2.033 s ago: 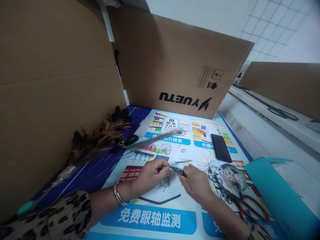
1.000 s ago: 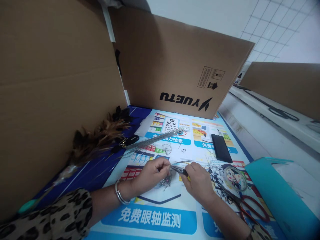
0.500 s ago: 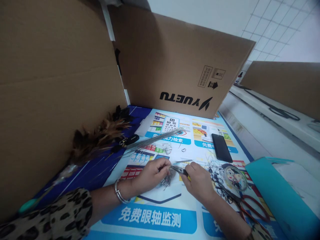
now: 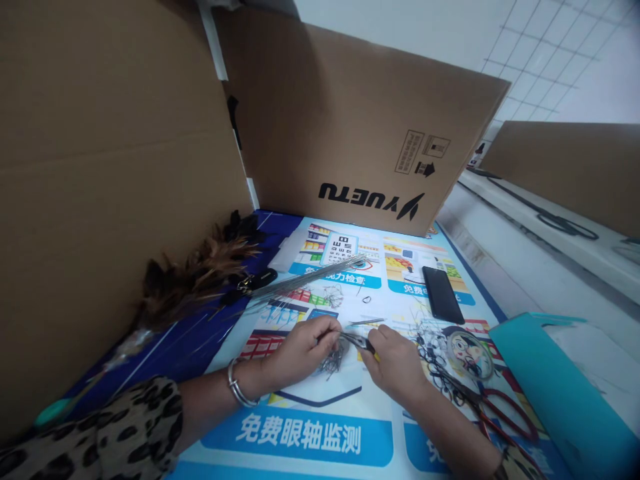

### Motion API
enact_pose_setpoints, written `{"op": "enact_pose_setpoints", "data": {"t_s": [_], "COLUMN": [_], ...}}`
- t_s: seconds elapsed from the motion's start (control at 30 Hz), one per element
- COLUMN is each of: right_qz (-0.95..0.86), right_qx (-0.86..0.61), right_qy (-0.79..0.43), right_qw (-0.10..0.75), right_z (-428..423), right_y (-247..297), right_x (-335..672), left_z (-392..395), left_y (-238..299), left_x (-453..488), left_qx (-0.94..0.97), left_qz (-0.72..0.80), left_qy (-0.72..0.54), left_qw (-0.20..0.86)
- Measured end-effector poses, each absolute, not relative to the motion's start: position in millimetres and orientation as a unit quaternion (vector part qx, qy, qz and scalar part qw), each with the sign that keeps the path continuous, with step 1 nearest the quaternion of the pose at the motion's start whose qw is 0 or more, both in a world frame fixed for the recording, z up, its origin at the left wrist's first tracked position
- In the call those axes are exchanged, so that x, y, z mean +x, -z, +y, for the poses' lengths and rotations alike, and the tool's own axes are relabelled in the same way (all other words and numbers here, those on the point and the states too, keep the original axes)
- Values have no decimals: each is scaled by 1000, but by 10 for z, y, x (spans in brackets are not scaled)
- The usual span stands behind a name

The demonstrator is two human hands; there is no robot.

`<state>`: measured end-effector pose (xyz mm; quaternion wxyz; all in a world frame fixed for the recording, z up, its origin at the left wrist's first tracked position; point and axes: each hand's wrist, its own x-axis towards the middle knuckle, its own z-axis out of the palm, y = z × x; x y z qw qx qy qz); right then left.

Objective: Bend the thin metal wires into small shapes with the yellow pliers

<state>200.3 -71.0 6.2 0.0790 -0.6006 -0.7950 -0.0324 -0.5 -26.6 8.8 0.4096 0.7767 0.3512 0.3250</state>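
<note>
1. Working over a printed sheet (image 4: 320,460), white and light blue with lettered bands and an eye chart, dark blue along the left side.
2. Closed in at the left by a tall brown side panel (image 4: 115,133), and across the far side by a cardboard panel (image 4: 360,120) printed upside down with "YUETU".
3. Beyond, at right: a white ledge (image 4: 525,205) with a dark looped tool (image 4: 570,227) on top, a second brown board (image 4: 565,167), and higher up a wall marked with grid lines (image 4: 545,60).
4. Along the side panel, brown and black feathers (image 4: 195,277); near the middle, a bundle of thin wires (image 4: 310,277) laid slantwise; just beside the left hand (image 4: 313,343), a wire tangle (image 4: 334,365).
5. Lying at right: a black phone (image 4: 443,295), small dark loops (image 4: 440,373), red-handled scissors (image 4: 507,407) and a teal box (image 4: 555,393).
6. Gripping pliers (image 4: 358,341) by the handles in the right hand (image 4: 395,360), between both hands, over the middle of the sheet.
7. Pointing the nose of the pliers leftward and slightly away from the body, with the long axis nearly crosswise, handles at right, tips at left.
8. Pinching a thin piece (image 4: 341,333) between left thumb and forefinger, right at the plier tips; too small to tell more.
</note>
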Motion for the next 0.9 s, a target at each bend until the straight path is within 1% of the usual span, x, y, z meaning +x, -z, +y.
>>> {"op": "enact_pose_setpoints", "data": {"t_s": [0.33,0.7,0.9], "right_qz": [-792,-784,-771], "right_qx": [-605,-608,-625], "right_qy": [24,14,22], "right_qw": [79,123,120], "right_z": [-710,-711,-682], "right_y": [-41,-11,-31], "right_x": [2002,2004,2041], "left_z": [-277,-255,-227], "left_y": [-119,-96,-74], "left_x": [-4,-2,-12], "left_qx": [768,683,673], "left_qz": [355,340,372], "left_qy": [-330,-339,-358], "left_qw": [419,550,530]}}
